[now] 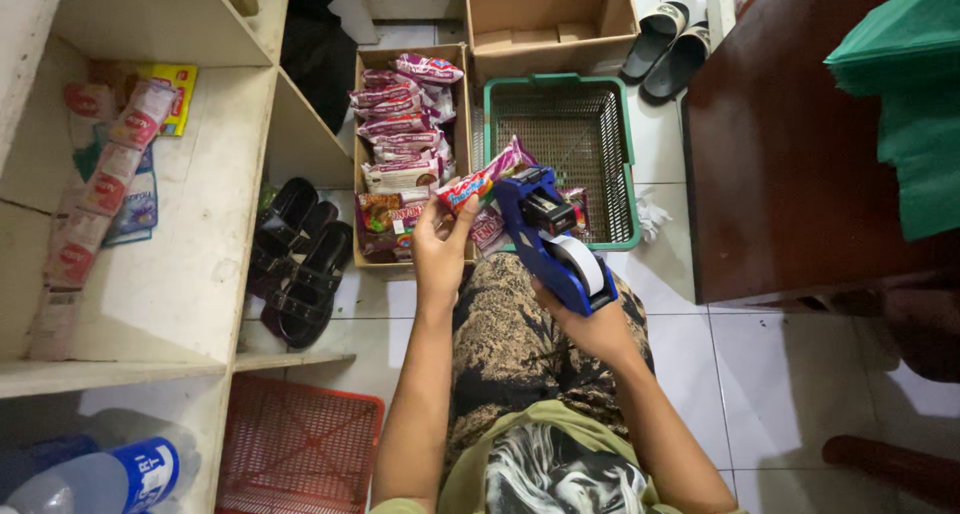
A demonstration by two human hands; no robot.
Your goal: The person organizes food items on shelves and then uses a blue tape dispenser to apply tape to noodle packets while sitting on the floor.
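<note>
My left hand holds up a pink and red snack packet by its lower end. My right hand grips the handle of a blue price-label gun with a white label roll. The gun's front end sits against the packet. Both are above my lap, over patterned trousers. Just beyond them, on the tiled floor, stands a cardboard box filled with several similar packets.
A green plastic basket sits right of the box, a larger cardboard box behind it. White shelves with packets stand at left, black sandals and a red basket beside them. A dark wooden table is at right.
</note>
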